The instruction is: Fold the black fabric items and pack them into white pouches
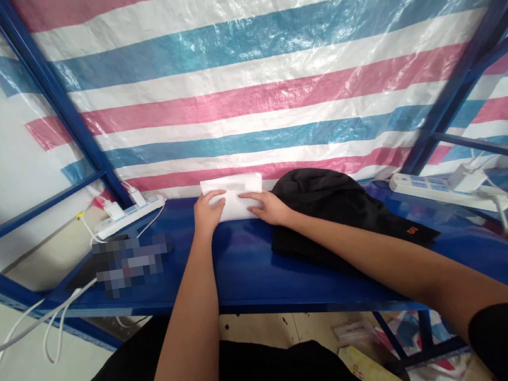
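A white rectangular packet (231,189), resembling folded paper or tissues, is at the back of the blue shelf against the striped sheet. My left hand (209,211) grips its left side, thumb and index finger over the front. From the right, my right hand (270,207) holds the lower right part, index finger and thumb on the white face. The other fingers of both hands are partly hidden. Directly beside my right hand lies a crumpled black garment (327,205) with small orange lettering, partly under my right forearm.
White power strips with plugs stand at the left (131,216) and right (445,190) of the blue metal shelf (242,275). White cables (56,309) hang off the left edge. A blurred-out item (126,263) lies at left. Blue posts (64,104) frame the striped plastic sheet (260,100).
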Demonstrator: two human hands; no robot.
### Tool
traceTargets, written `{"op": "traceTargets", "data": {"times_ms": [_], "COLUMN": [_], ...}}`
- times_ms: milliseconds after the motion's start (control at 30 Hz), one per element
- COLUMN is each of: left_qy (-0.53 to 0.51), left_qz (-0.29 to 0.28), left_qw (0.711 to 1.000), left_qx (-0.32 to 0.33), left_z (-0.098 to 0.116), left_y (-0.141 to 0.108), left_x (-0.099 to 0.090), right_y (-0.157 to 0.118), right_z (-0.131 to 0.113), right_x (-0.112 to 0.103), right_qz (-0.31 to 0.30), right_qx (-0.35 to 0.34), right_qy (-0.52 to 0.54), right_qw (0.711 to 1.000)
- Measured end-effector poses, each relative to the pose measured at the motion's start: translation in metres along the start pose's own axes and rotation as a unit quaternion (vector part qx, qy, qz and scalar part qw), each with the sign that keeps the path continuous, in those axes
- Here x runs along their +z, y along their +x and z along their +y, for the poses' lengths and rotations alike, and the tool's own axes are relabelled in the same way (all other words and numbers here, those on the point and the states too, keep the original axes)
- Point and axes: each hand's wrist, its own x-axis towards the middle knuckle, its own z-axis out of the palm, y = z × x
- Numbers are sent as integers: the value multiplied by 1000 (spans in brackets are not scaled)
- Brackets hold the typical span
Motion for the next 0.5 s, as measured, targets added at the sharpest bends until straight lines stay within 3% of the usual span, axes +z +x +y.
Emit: {"op": "traceTargets", "data": {"times_ms": [367,500], "left_qy": [-44,-79], "left_qz": [0,28], "left_qw": [998,996], "left_qx": [-46,-40], "left_z": [-4,-5], "left_y": [2,2], "left_x": [-1,-1], "right_y": [2,2], "right_z": [0,0], "right_x": [-1,-2], "right_qz": [12,52], "right_qx": [36,40], "right_qy": [33,46], "right_qw": [999,997]}}
